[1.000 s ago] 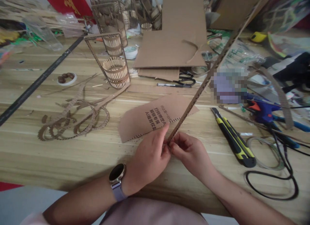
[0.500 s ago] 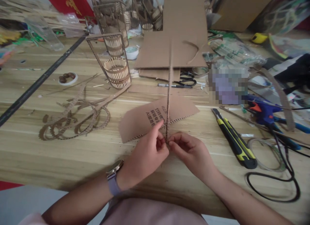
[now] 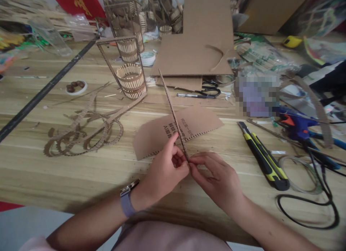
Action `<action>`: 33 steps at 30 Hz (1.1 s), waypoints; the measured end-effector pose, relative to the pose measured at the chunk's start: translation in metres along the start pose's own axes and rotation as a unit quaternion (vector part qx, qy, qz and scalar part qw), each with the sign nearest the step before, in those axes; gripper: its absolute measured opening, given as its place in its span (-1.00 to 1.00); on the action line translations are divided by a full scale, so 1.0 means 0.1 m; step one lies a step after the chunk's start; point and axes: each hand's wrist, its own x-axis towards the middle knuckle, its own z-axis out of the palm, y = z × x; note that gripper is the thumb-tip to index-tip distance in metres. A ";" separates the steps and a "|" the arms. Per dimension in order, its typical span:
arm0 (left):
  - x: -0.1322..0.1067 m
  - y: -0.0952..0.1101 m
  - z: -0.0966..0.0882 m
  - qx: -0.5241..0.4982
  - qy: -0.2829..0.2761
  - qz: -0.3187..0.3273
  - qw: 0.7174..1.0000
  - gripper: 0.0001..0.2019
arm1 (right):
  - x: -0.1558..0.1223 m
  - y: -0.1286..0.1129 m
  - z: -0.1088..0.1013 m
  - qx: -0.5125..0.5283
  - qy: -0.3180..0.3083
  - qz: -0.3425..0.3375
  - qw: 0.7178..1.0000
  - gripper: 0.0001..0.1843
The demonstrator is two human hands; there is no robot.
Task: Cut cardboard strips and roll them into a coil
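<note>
A narrow cardboard strip [image 3: 172,108] with a corrugated edge rises from between my fingertips and leans to the left. My left hand [image 3: 169,168] pinches its lower end, with the index finger stretched along it. From the other side, the thumb and fingers of my right hand [image 3: 216,175] close on the same end. Under the strip lies a printed cardboard piece [image 3: 151,135] with one cut, ridged edge. A yellow and black utility knife [image 3: 263,155] rests to the right of my right hand.
Curled cardboard strips [image 3: 83,132] lie at left, below a small stick basket [image 3: 131,81] with a tall handle. Large cardboard sheets [image 3: 200,52], a pen [image 3: 194,96] and scissors [image 3: 212,89] are farther back. A blue glue gun [image 3: 296,124] with its black cord sits at right.
The strip's upper end has swung left, from nearly upright to a clear tilt. My right hand has shifted slightly right and down; both hands still pinch the lower end.
</note>
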 end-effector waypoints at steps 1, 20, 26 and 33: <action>0.00 0.00 0.01 0.001 -0.001 0.000 1.000 -0.19 | 0.00 0.00 0.00 -0.006 -0.002 0.006 1.000 -0.86; -0.01 0.14 -0.20 0.130 -0.165 0.108 0.972 -0.25 | 0.12 0.06 -0.16 0.091 -0.133 -0.055 0.985 -0.82; -0.01 0.14 -0.23 0.079 -0.113 0.064 0.988 -0.60 | 0.09 0.06 -0.15 0.070 -0.074 0.033 0.994 -0.83; 0.01 0.16 -0.21 0.239 -0.133 0.135 0.952 -0.81 | 0.04 0.03 -0.10 0.069 -0.051 -0.016 0.996 -0.83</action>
